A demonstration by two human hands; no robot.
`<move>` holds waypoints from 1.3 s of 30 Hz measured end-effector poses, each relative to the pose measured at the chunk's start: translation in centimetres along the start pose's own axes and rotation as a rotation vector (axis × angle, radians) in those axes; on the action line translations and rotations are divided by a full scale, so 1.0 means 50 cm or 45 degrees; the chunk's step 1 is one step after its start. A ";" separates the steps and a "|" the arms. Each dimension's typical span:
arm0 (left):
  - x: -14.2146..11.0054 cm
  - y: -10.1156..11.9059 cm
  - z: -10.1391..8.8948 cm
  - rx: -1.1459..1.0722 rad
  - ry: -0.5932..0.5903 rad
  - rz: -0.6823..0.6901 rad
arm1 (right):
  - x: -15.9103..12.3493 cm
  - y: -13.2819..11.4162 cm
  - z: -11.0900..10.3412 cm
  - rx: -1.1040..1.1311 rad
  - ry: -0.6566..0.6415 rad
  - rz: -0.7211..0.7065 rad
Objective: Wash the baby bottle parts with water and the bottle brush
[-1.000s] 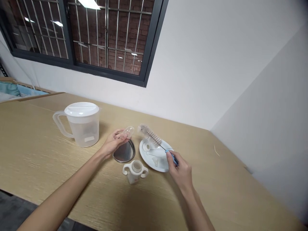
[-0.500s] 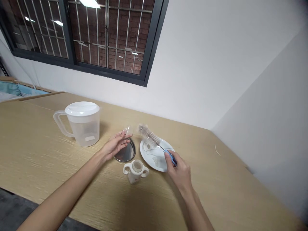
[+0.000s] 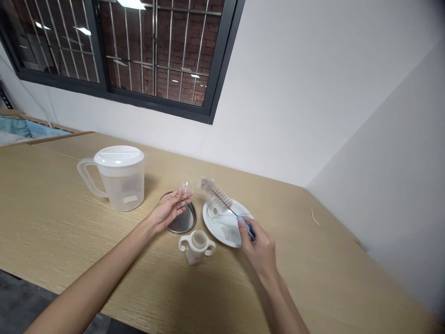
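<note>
My left hand [image 3: 171,207] is closed on a clear, dome-shaped bottle cap [image 3: 187,187], held by its rim between thumb and fingers. Beneath that hand lies a round metal tray [image 3: 187,221], partly covered by it. My right hand [image 3: 259,243] grips the blue handle of a bottle brush [image 3: 216,193], whose pale bristles point up and left, a little right of the cap and apart from it. Under the brush sits a white plate [image 3: 217,232] carrying a white ring, a thin rod and a small clear piece. A two-handled baby bottle [image 3: 197,247] stands uncapped nearer me.
A lidded translucent pitcher [image 3: 123,183] stands at the left on the wooden table [image 3: 139,278]. To the right lies a thin pale strip [image 3: 314,217]. A white wall and a barred window [image 3: 156,51] rise behind the table. Blue cloth [image 3: 41,129] shows at far left.
My left hand has turned and its grip has shifted, so the tilted cap now sits dome upward. The brush has barely moved in my right hand.
</note>
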State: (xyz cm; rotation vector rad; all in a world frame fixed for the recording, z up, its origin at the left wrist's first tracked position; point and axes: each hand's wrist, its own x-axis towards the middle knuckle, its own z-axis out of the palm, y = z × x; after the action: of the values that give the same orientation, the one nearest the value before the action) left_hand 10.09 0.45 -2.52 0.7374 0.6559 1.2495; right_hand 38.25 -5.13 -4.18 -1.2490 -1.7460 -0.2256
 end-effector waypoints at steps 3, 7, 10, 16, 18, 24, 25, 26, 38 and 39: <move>-0.002 0.000 0.004 0.034 0.009 0.002 | -0.001 0.002 -0.004 0.028 0.052 0.007; -0.002 -0.002 0.003 0.089 0.007 0.011 | -0.004 -0.004 -0.003 0.085 0.015 -0.094; -0.001 -0.003 -0.001 0.127 0.021 0.022 | -0.003 -0.001 0.001 0.050 -0.016 -0.074; 0.000 -0.007 -0.008 0.319 0.072 0.136 | 0.002 0.010 -0.006 0.023 0.070 0.003; 0.003 -0.009 -0.010 0.414 0.117 0.224 | 0.001 0.006 -0.008 0.049 0.093 -0.021; 0.016 -0.008 -0.022 0.863 0.237 0.621 | 0.002 0.002 -0.004 0.045 -0.093 -0.081; 0.017 -0.007 -0.026 0.962 0.235 0.700 | 0.003 0.006 -0.004 0.026 -0.105 -0.054; 0.017 -0.007 -0.029 1.045 0.229 0.770 | 0.004 0.009 -0.004 0.007 -0.103 -0.023; 0.007 0.000 -0.026 0.944 0.101 0.720 | 0.003 0.011 -0.008 0.080 -0.187 -0.032; 0.007 0.001 -0.026 0.939 0.099 0.716 | 0.003 0.012 -0.008 0.058 -0.184 -0.018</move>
State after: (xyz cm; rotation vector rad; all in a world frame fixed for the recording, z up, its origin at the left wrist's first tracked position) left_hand 9.13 0.97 -3.28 1.5671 1.0359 1.5546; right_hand 38.99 -4.99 -4.05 -1.2467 -1.8728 -0.1054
